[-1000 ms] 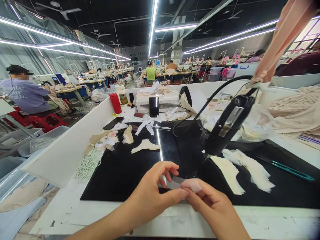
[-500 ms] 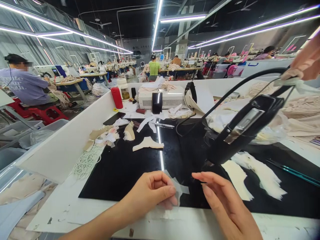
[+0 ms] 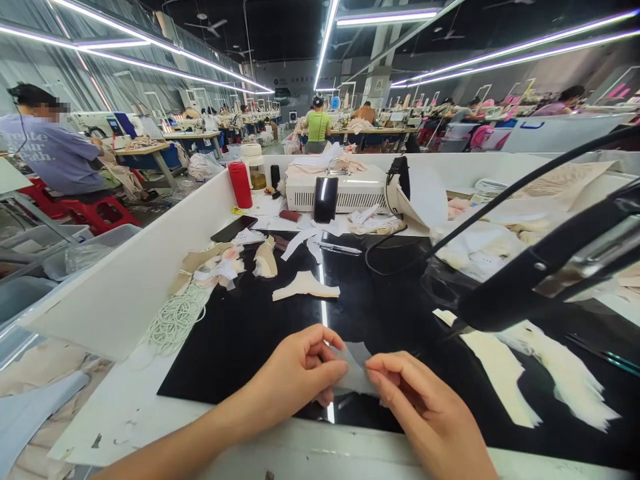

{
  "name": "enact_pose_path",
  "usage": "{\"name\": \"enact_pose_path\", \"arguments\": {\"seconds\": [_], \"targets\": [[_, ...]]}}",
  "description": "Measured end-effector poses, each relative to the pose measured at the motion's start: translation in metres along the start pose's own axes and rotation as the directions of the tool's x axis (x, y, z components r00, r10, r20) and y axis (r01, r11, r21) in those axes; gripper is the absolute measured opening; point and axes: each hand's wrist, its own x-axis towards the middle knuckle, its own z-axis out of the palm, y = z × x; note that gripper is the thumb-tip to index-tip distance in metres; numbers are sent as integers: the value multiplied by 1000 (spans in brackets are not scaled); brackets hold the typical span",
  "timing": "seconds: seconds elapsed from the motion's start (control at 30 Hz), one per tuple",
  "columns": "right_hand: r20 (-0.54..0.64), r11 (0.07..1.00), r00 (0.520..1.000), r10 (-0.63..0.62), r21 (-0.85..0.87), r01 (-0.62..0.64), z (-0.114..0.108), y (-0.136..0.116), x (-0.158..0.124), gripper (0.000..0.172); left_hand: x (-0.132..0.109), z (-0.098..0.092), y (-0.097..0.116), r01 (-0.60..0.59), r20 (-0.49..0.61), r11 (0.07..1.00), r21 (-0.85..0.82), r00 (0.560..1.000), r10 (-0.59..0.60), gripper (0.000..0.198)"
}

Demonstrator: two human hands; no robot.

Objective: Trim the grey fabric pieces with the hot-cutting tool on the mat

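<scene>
A small piece of sheer, whitish fabric (image 3: 357, 363) is stretched between my two hands, low over the black work mat (image 3: 240, 360). My left hand (image 3: 310, 370) pinches its left side between thumb and fingers. At the opposite edge, the thumb and fingertips of my right hand (image 3: 413, 390) are closed on it. Beyond my hands lies a cream curved fabric piece (image 3: 306, 285). Several cream cut pieces (image 3: 500, 377) are spread on the mat to the right. Above them leans a black corded tool (image 3: 520, 287) with a metal part on its side.
A tangle of pale green cord (image 3: 176, 319) and fabric scraps (image 3: 215, 267) lie left. Farther back are a pen (image 3: 340, 249), a phone (image 3: 234, 229), a red bottle (image 3: 241, 185) and a white vented box (image 3: 350, 193). White walls (image 3: 125, 293) edge the table; people sew beyond.
My right hand has moved left and closed on the sheer fabric. The black tool has swung to the right and lower, and the hand seen above it at upper right is out of view.
</scene>
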Motion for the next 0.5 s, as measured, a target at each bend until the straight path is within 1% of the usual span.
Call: {"name": "enact_pose_path", "arguments": {"seconds": [0.07, 0.13, 0.2, 0.27, 0.3, 0.37, 0.4, 0.43, 0.5], "targets": [[-19, 995, 996, -85, -61, 83, 3, 3, 3, 25, -1, -2, -2, -21, -63, 992, 121, 998, 29, 27], [-16, 977, 983, -184, -114, 181, 7, 9, 5, 25, -2, -2, -2, -38, -114, 942, 334, 990, 81, 20], [2, 950, 965, -262, -174, 258, 10, 15, 5, 26, -3, -2, -3, -56, -132, 827, 560, 979, 156, 12], [25, 911, 947, -320, -267, 315, 10, 20, 6, 26, -4, -1, -7, -87, -101, 679, 729, 967, 233, 5], [49, 880, 933, -357, -317, 354, 10, 21, 7, 25, -5, -1, -9, -109, -72, 602, 791, 961, 268, 6], [101, 817, 903, -419, -392, 423, 8, 23, 8, 24, -6, 0, -15, -147, -13, 457, 877, 944, 328, 9], [119, 795, 894, -433, -417, 440, 8, 23, 8, 24, -6, 0, -17, -159, 10, 401, 902, 937, 349, 11], [129, 783, 891, -435, -434, 446, 8, 23, 8, 25, -7, 0, -20, -165, 23, 360, 918, 930, 367, 11], [128, 779, 898, -421, -455, 431, 10, 23, 8, 28, -7, -1, -23, -171, 36, 321, 931, 922, 386, 11]]}}
